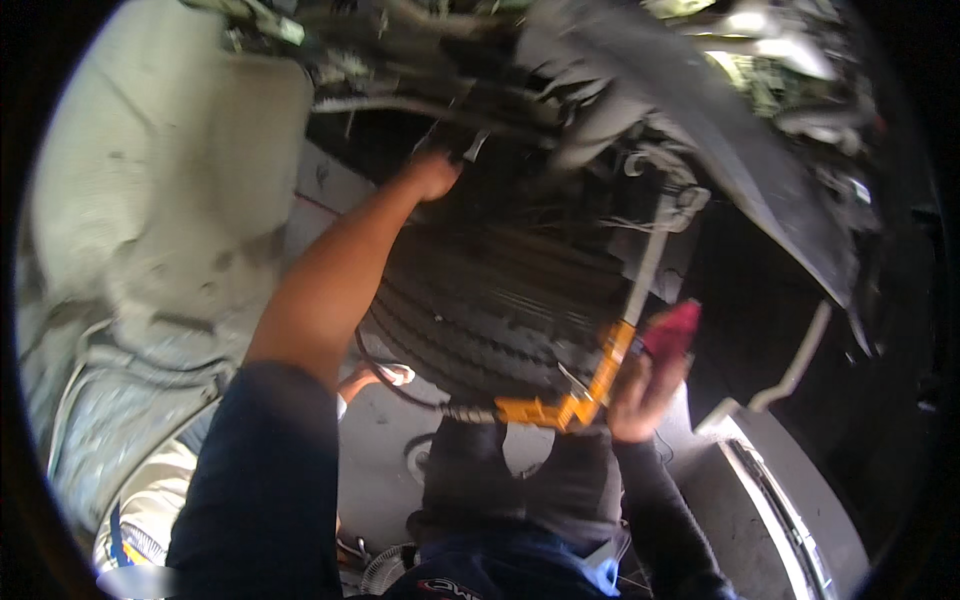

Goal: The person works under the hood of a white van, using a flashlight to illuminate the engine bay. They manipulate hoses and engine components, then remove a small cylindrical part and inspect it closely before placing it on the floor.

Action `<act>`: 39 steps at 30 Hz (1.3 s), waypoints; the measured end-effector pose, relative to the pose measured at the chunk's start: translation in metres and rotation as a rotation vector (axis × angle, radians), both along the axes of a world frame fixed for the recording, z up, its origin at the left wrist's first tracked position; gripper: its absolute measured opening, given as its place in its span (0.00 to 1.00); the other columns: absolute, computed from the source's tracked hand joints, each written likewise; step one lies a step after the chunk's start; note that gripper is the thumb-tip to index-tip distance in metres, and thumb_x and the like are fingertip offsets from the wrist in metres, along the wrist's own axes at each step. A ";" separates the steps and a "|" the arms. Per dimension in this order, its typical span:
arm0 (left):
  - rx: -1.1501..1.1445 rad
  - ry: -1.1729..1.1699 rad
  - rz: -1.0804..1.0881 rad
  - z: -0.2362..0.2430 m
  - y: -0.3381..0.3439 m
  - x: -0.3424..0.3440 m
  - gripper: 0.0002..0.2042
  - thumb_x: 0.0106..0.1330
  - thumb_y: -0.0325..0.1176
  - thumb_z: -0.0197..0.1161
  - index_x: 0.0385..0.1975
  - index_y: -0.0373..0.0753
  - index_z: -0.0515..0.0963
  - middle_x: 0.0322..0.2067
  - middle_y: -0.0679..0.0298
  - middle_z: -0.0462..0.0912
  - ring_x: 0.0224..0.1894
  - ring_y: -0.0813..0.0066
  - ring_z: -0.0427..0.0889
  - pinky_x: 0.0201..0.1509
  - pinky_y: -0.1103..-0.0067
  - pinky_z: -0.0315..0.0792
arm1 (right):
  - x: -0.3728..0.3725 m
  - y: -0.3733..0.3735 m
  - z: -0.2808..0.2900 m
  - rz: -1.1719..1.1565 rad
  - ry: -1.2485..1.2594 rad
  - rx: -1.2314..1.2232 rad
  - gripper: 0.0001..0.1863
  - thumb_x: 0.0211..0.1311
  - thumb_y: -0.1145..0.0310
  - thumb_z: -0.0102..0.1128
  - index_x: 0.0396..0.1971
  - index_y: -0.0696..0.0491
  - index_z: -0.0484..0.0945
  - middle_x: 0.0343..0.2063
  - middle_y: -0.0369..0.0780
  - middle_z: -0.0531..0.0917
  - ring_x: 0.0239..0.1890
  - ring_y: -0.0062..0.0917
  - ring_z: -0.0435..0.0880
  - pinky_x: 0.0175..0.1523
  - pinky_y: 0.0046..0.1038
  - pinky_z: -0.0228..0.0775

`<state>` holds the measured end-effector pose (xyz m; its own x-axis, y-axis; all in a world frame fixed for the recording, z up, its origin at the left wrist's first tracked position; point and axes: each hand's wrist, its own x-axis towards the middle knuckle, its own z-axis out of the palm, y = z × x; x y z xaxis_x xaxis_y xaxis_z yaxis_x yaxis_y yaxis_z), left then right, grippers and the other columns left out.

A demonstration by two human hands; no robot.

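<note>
My left hand point(437, 177) reaches far forward, beneath dark, blurred vehicle parts. Its fingers are closed, and a shiny metal piece point(476, 146) sticks up beside them; what they hold is too smeared to name. On the right, my right hand point(637, 400) is raised and closed on a red cloth-like thing point(674, 332), blurred by motion. Just left of that hand is an orange tool point(605, 375) with a long grey tube point(650, 255) and a dark hose point(372, 345). The tube's upper end meets a pale bundle point(685, 198) under the parts.
A large ribbed tyre point(460, 345) lies below my left arm. A pale panel point(170, 190) stands at left, and a dark curved panel point(700, 110) hangs at upper right. At lower right is a grey step-like part point(770, 480). Another person's beige clothing point(150, 490) shows at lower left.
</note>
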<state>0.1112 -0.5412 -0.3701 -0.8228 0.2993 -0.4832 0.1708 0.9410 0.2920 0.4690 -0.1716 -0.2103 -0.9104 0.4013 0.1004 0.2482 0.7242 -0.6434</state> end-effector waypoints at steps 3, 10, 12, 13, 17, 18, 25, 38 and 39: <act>-0.204 -0.356 -0.051 -0.129 -0.011 -0.054 0.29 0.85 0.49 0.54 0.74 0.34 0.75 0.70 0.42 0.80 0.71 0.41 0.80 0.75 0.54 0.74 | 0.057 0.026 -0.033 -0.126 -0.097 -0.087 0.32 0.82 0.62 0.58 0.79 0.55 0.64 0.65 0.49 0.78 0.63 0.42 0.80 0.69 0.49 0.75; -0.305 -0.344 -0.036 -0.281 -0.014 -0.086 0.35 0.77 0.54 0.66 0.78 0.43 0.72 0.74 0.49 0.78 0.75 0.47 0.78 0.76 0.53 0.75 | 0.110 0.048 -0.038 -0.198 -0.207 0.266 0.38 0.84 0.58 0.58 0.84 0.54 0.57 0.74 0.50 0.74 0.70 0.43 0.79 0.72 0.50 0.76; -0.301 -0.257 -0.057 -0.304 -0.016 -0.087 0.36 0.76 0.56 0.66 0.79 0.45 0.71 0.76 0.51 0.76 0.77 0.47 0.76 0.78 0.52 0.73 | 0.099 0.043 -0.040 -0.208 -0.214 0.266 0.38 0.84 0.58 0.58 0.84 0.54 0.57 0.74 0.51 0.73 0.70 0.43 0.78 0.72 0.50 0.75; -0.290 -0.275 -0.086 -0.314 -0.015 -0.088 0.38 0.77 0.58 0.64 0.80 0.44 0.68 0.77 0.49 0.73 0.78 0.45 0.73 0.80 0.51 0.70 | 0.093 0.040 -0.039 -0.214 -0.221 0.270 0.38 0.84 0.58 0.58 0.85 0.54 0.57 0.74 0.51 0.73 0.70 0.43 0.78 0.73 0.50 0.75; -0.252 -0.237 -0.138 -0.338 -0.016 -0.102 0.39 0.76 0.60 0.64 0.81 0.46 0.67 0.78 0.48 0.70 0.79 0.42 0.71 0.82 0.50 0.67 | 0.077 0.037 -0.037 -0.234 -0.229 0.280 0.38 0.84 0.59 0.57 0.85 0.55 0.56 0.75 0.51 0.72 0.71 0.43 0.77 0.74 0.50 0.73; -0.239 -0.208 -0.137 -0.342 -0.013 -0.103 0.38 0.75 0.59 0.66 0.80 0.49 0.69 0.77 0.49 0.72 0.78 0.43 0.72 0.81 0.51 0.68 | 0.075 0.037 -0.036 -0.237 -0.233 0.285 0.38 0.84 0.59 0.57 0.85 0.55 0.56 0.75 0.51 0.72 0.72 0.43 0.76 0.74 0.49 0.72; -0.314 -0.257 -0.106 -0.387 0.015 -0.108 0.39 0.76 0.62 0.64 0.84 0.59 0.63 0.81 0.50 0.66 0.81 0.43 0.66 0.83 0.51 0.65 | 0.058 0.039 -0.029 -0.272 -0.252 0.313 0.38 0.83 0.60 0.56 0.85 0.56 0.55 0.76 0.52 0.70 0.73 0.44 0.74 0.76 0.49 0.69; -0.188 -0.248 -0.105 -0.456 0.006 -0.116 0.37 0.79 0.58 0.62 0.83 0.50 0.65 0.81 0.47 0.64 0.82 0.42 0.63 0.87 0.53 0.58 | 0.034 0.050 0.000 -0.306 -0.293 0.350 0.38 0.83 0.61 0.53 0.85 0.58 0.54 0.78 0.53 0.67 0.76 0.44 0.70 0.79 0.47 0.62; -0.152 -0.196 -0.111 -0.459 0.003 -0.115 0.37 0.79 0.58 0.61 0.83 0.48 0.66 0.81 0.47 0.64 0.82 0.43 0.63 0.87 0.53 0.57 | 0.032 0.051 0.003 -0.304 -0.292 0.353 0.38 0.83 0.61 0.53 0.85 0.58 0.53 0.78 0.53 0.67 0.77 0.44 0.69 0.79 0.47 0.61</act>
